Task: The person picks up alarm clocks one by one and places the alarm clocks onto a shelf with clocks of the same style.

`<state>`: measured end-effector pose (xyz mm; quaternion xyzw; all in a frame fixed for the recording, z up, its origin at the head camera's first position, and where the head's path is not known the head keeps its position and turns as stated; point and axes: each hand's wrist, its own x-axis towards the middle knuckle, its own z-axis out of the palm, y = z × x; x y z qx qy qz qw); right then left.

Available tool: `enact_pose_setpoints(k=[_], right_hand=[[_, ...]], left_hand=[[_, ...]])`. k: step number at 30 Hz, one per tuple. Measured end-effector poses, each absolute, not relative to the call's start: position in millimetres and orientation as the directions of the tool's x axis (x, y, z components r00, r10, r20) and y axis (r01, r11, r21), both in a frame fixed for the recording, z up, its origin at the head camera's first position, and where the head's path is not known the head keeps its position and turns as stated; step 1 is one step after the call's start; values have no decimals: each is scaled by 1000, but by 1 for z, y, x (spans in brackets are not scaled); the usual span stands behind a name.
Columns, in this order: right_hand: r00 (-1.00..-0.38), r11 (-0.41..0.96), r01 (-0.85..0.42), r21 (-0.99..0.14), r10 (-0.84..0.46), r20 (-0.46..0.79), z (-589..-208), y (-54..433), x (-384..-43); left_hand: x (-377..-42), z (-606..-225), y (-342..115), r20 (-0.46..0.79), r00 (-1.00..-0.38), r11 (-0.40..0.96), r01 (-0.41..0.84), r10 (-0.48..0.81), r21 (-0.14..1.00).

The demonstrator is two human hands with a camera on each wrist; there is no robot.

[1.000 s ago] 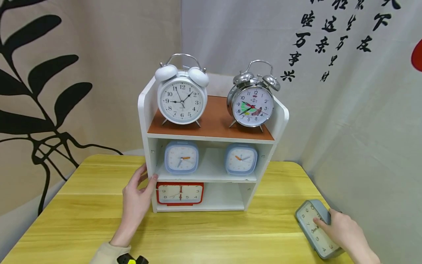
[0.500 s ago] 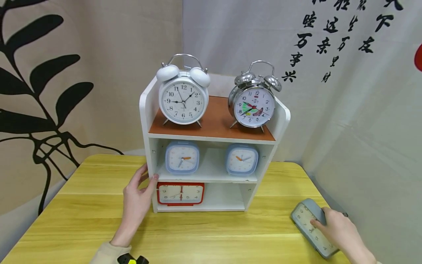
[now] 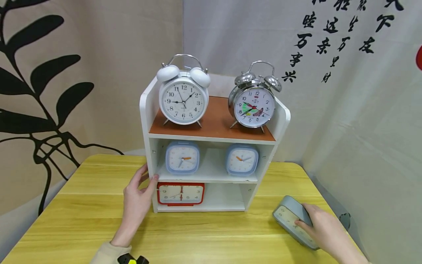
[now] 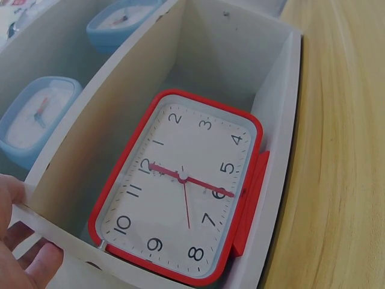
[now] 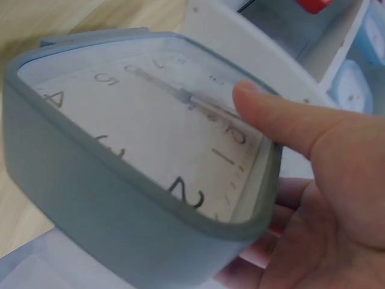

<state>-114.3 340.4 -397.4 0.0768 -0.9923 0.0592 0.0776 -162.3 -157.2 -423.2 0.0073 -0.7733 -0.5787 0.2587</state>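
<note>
In the head view my right hand (image 3: 326, 229) holds a grey-blue rectangular alarm clock (image 3: 290, 223) over the table's right side. The right wrist view shows the thumb (image 5: 271, 114) across the front of this clock (image 5: 144, 192), its other fingers behind. My left hand (image 3: 136, 200) grips the lower left side of a white three-tier shelf (image 3: 211, 138), thumb at the front edge, fingers along the outside. Beside it, a red rectangular alarm clock (image 4: 174, 186) stands at the left of the bottom tier.
On the brown top tier stand a white twin-bell clock (image 3: 182, 101) and a silver twin-bell clock (image 3: 253, 106). Two light blue clocks, one left (image 3: 182, 157) and one right (image 3: 242, 160), occupy the middle tier. A patterned curtain (image 3: 356, 128) hangs behind the wooden table (image 3: 197, 234).
My right hand has carried the grey-blue alarm clock leftward toward the shelf, its face tipping further upward. The left hand keeps its place on the shelf.
</note>
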Motion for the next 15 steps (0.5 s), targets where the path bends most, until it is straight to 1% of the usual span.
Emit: enact_pose_setpoints(k=[4,9,15], right_hand=[[-945,970,-234,-67,-211,250,-396,325,-109],[-875,946,-323,13,-304,376,-395,309,-102],[-827,922,-384,47,-366,428,-394,298,-98]], left_hand=[[-162,-423,-158,393,-868,326,292,-305,899],[-162,-422,-158,388,-870,326,287,-304,900],[-162,-422,-157,388,-873,333,286,-296,899]])
